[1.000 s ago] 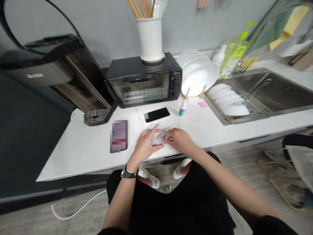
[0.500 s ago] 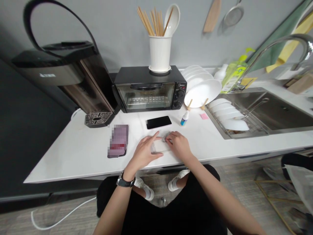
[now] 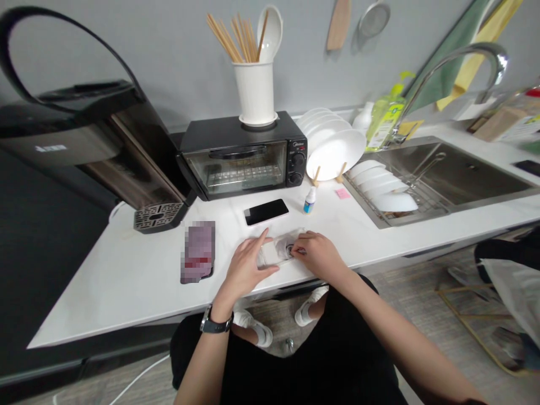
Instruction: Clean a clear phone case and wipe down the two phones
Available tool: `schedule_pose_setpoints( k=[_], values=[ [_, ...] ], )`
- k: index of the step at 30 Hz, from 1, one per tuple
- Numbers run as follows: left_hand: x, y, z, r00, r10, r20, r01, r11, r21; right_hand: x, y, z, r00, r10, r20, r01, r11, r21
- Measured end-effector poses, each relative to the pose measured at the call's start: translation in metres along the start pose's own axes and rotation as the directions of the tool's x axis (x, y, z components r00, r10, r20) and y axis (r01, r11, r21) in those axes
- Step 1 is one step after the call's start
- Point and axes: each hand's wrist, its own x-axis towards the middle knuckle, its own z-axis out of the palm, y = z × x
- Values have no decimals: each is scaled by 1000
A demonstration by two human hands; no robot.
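A clear, flat piece like a phone case [image 3: 270,254] lies on the white counter between my hands. My left hand [image 3: 248,263] holds its left end, the thumb along the near edge and the fingers along the far edge. On its right part is a greyish patch with a small dark round piece [image 3: 289,250]. My right hand [image 3: 316,252] has its fingertips pinched together at that round piece, partly covering it. Behind the hands lies a black-screened phone [image 3: 266,212]. A small white bottle with a blue label [image 3: 309,201] stands to the phone's right.
A purple item, blurred out [image 3: 198,250], lies to the left. At the back stand a water dispenser [image 3: 158,216], a toaster oven [image 3: 244,166] and white plates [image 3: 333,154] in a rack. A pink sticky note [image 3: 342,193] lies near the sink [image 3: 455,174].
The view has turned slightly right. My right hand has drawn a little away from my left, so more of the clear case and the grey patch shows. My left hand keeps its hold.
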Motion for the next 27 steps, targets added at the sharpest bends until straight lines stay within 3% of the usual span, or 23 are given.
schedule_pose_setpoints(
  k=[4, 7, 10, 14, 19, 22, 27],
  values=[
    [1, -1, 0, 1000, 0, -6, 0, 1000, 4, 0, 19, -5, 988, 136, -72, -147, 970, -192],
    [2, 0, 0, 1000, -8, -5, 8, 1000, 3, 11, 16, 2, 983, 139, -124, -166, 953, -254],
    [3, 2, 0, 1000, -11, -5, 11, 1000, -11, 26, -5, 18, 991, 70, -116, -91, 976, -195],
    [3, 3, 0, 999, -39, -14, 39, 999, -2, 38, -37, 34, 993, -102, -56, 102, 995, -13],
    [0, 2, 0, 1000, -8, -6, 8, 999, 32, 30, -43, 29, 969, -244, 31, 240, 965, 105],
    [-1, 3, 0, 1000, 6, 6, -6, 999, 31, 20, -32, 18, 974, -218, 60, 211, 971, 113],
    [-1, 3, 0, 1000, -7, 11, 6, 999, 33, 1, -7, 0, 998, -50, 32, 49, 999, 13]
  ],
)
